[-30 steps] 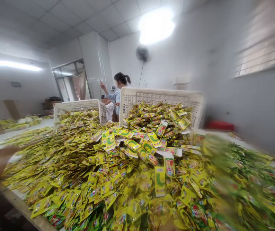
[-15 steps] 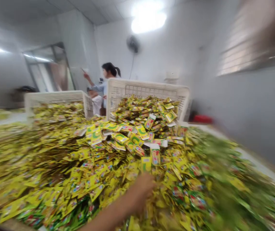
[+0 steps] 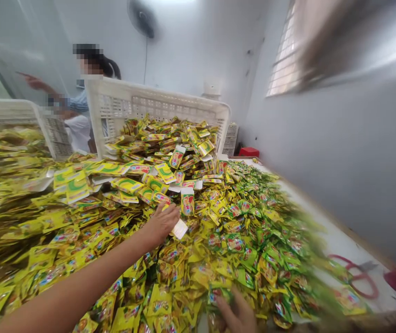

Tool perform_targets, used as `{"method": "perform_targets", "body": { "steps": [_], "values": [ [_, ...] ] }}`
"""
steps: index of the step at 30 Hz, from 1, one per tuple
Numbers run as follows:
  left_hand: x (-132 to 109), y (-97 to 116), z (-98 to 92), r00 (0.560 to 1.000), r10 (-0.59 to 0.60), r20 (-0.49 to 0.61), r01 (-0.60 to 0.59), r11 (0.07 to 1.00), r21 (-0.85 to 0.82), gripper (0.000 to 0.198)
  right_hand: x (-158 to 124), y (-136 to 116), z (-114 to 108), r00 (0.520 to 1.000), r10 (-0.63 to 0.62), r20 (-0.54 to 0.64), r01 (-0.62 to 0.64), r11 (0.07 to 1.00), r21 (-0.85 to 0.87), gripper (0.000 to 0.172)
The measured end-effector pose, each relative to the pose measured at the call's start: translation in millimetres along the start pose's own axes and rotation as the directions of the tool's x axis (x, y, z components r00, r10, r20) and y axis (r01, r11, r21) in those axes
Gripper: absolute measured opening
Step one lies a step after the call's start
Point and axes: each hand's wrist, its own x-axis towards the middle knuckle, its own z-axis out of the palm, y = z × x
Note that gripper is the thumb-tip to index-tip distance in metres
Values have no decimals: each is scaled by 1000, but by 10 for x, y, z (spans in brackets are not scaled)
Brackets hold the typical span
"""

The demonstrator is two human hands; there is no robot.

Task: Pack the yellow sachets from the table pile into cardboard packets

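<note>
My left hand (image 3: 163,224) reaches across a heap of small packets, its fingers curled over a small yellow carton whose white flap (image 3: 180,229) sticks out below the palm. Beside it stands another small carton (image 3: 187,202), yellow and red with a white top. My right hand (image 3: 238,312), at the bottom edge, has its thumb against a green and yellow sachet (image 3: 216,296); part of the hand is blurred and cut off. Shiny yellow and green sachets (image 3: 239,243) lie all around both hands.
A tilted white crate (image 3: 159,95) spills cartons onto the heap. A second white crate (image 3: 7,105) stands at left. Red-handled scissors (image 3: 364,277) lie on the white table (image 3: 318,210) at right. A person (image 3: 80,99) behind the crates points left.
The view has turned right and down, bringing the scissors into sight. My left hand is now on a carton with a white flap, and my right hand has come into view.
</note>
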Motion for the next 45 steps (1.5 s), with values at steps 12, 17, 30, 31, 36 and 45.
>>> {"method": "perform_targets", "body": {
  "steps": [12, 17, 30, 31, 36, 45],
  "values": [
    [-1107, 1277, 809, 855, -402, 327, 411, 142, -901, 45, 159, -835, 407, 887, -395, 237, 430, 896, -115, 20],
    [-1290, 1362, 1080, 785, -538, 308, 435, 125, -892, 47, 218, -611, 501, 814, -369, 448, 559, 707, -434, 17],
    [-1390, 1358, 1008, 825, -480, 298, 218, -216, -952, 42, 181, -681, 747, 737, -348, 579, 646, 614, -454, 7],
    [-1407, 1354, 1015, 813, -496, 306, 220, -226, -949, 43, 181, -625, 776, 708, -375, 598, 683, 580, -444, 3],
    [-1454, 1356, 1013, 773, -538, 337, 225, -264, -938, 44, 125, -451, 763, 655, -429, 622, 722, 597, -348, 5],
    [-1445, 1291, 821, 680, -450, 579, 258, -592, -764, 37, -29, -275, 731, 879, 166, 447, -285, 934, 214, 32]
  ]
}}
